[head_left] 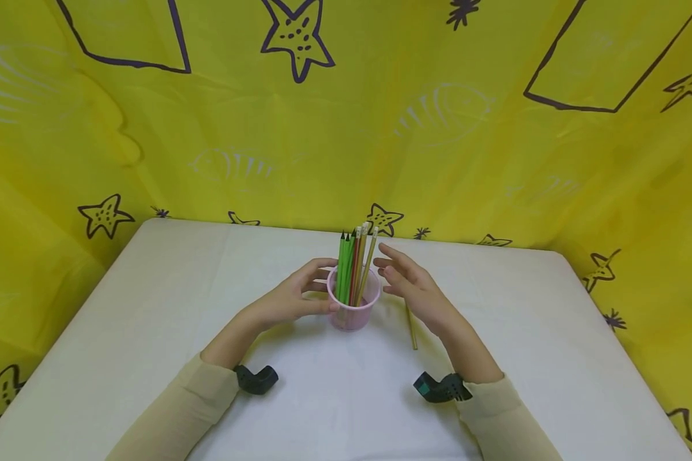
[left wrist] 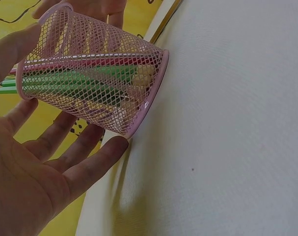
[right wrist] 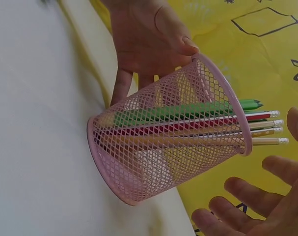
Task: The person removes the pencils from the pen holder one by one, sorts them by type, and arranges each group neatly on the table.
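A pink mesh pencil cup (head_left: 352,317) is at the middle of the white table, holding several pencils (head_left: 354,262): green ones with dark points up, a red one and gold-toned ones with white eraser ends up. My left hand (head_left: 291,294) holds the cup from the left, thumb at the rim and fingers spread along the mesh. On the other side my right hand (head_left: 421,294) has its fingers loosely extended, apart from the cup in the right wrist view (right wrist: 266,206). One gold pencil (head_left: 411,326) lies on the table under the right hand, its far end hidden.
The white table (head_left: 150,320) extends to both sides, its far edge just behind the cup. A yellow cloth (head_left: 346,141) with drawn stars and fish hangs behind and at the sides. Dark wrist cameras (head_left: 256,379) sit at both cuffs.
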Demonstrator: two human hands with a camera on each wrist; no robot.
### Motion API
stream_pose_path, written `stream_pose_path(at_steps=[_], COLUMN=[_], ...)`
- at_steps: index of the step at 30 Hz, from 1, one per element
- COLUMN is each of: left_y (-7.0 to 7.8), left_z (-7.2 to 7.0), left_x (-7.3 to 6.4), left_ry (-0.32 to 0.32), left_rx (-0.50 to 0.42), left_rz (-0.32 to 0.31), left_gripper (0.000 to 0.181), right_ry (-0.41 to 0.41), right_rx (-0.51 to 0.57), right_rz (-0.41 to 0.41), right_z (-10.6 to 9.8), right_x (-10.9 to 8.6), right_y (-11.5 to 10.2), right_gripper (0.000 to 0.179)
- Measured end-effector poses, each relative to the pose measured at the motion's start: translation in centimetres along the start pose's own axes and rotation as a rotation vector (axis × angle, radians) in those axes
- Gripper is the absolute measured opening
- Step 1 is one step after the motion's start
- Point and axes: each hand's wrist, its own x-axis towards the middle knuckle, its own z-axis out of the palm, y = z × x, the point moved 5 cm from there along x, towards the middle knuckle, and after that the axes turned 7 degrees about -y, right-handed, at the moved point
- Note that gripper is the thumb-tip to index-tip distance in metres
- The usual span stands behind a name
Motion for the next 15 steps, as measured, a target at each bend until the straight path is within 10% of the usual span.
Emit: stream_pose_path(at_steps=[15], left_y=[0.1], left_z=[0.1], left_x=[-0.1], left_ry=[0.001], left_rx=[0.013], left_rz=[-0.013], left_gripper=[0.073], right_ry=[-0.077], right_rx=[0.071], right_rz=[0.009], right_z=[1.2], right_x=[0.2], right_y=[0.7], right_gripper=[0.049])
